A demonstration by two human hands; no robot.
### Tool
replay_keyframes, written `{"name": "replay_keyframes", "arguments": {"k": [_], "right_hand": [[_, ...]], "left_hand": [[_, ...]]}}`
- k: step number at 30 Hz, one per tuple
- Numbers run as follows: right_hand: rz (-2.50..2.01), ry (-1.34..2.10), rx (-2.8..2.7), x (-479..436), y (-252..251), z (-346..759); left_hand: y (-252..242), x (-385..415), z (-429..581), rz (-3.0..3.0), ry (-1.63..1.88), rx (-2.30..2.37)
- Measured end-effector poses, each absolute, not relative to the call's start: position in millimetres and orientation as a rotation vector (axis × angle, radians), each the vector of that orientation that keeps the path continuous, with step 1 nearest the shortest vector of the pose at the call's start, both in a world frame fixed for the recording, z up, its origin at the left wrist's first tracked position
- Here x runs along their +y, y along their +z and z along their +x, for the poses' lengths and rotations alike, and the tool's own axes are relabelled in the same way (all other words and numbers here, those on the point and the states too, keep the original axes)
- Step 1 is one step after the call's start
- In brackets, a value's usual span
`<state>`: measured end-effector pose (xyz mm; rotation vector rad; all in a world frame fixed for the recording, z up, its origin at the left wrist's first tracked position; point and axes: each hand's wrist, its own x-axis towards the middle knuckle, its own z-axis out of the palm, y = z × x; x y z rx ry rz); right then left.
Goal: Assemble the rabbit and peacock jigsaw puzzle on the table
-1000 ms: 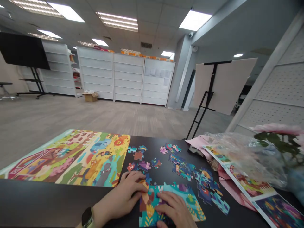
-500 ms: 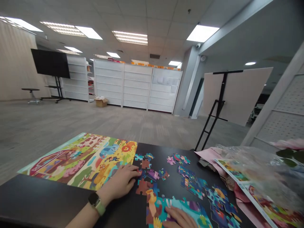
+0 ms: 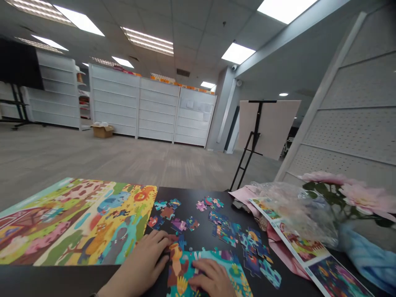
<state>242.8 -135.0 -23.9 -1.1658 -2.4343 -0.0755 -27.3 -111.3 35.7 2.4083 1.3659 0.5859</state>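
At a black desk (image 3: 182, 194), the right hand (image 3: 213, 277) rested loosely spread atop a teal, part-joined cardboard jigsaw (image 3: 224, 256); the left hand (image 3: 150, 252) curled at the jigsaw's corner, any grip hidden from onlookers. Edge-fitting appeared underway, seemingly calling for careful alignment.

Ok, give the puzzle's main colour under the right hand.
The puzzle is mainly teal; see the head view.

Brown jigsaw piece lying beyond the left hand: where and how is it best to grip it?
Probably pinch the brown jigsaw piece by two opposite edges, coming from above on the near side: it lies flat, so its thin edges offer the hold.
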Motion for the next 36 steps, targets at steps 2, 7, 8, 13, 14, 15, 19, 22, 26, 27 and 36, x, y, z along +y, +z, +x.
{"name": "replay_keyframes", "arguments": {"k": [2, 7, 8, 13, 14, 15, 19, 22, 26, 27, 36], "right_hand": [[-1.107, -0.043, -2.468, -130, -21, 243], [-1.002, 0.041, -2.496, -118, -3, 250], [-1.023, 0.065, -2.451, -115, 4, 251], [-1.311, 0.171, -2.286, -76, 35, 243], [-1.368, 0.183, -2.296, -67, 37, 238], [-1.410, 0.191, -2.306, -58, 38, 233], [-1.453, 0.214, -2.291, -37, 29, 220], [-1.443, 0.243, -2.248, -36, 23, 220], [-1.480, 0.286, -2.152, -39, 22, 225], [-1.494, 0.297, -2.126, -39, 22, 227], [-1.376, 0.322, -2.081, -48, 39, 213]], "left_hand": [[36, -113, -24, 2.411, 0.598, 1.395], [40, -112, -27, 2.396, 0.675, 1.401], [41, -110, -31, 2.379, 0.734, 1.416], [51, -103, -56, 2.238, 1.018, 1.612], [52, -103, -59, 2.242, 0.995, 1.597], [52, -104, -60, 2.264, 0.951, 1.560], [36, -107, -50, 2.458, 0.642, 1.342], [10, -99, -41, 2.558, 0.326, 1.306], [-18, -88, -37, 2.645, 0.276, 1.320], [-21, -87, -37, 2.674, 0.312, 1.311], [-32, -93, -21, 2.841, 0.505, 1.350]]}}
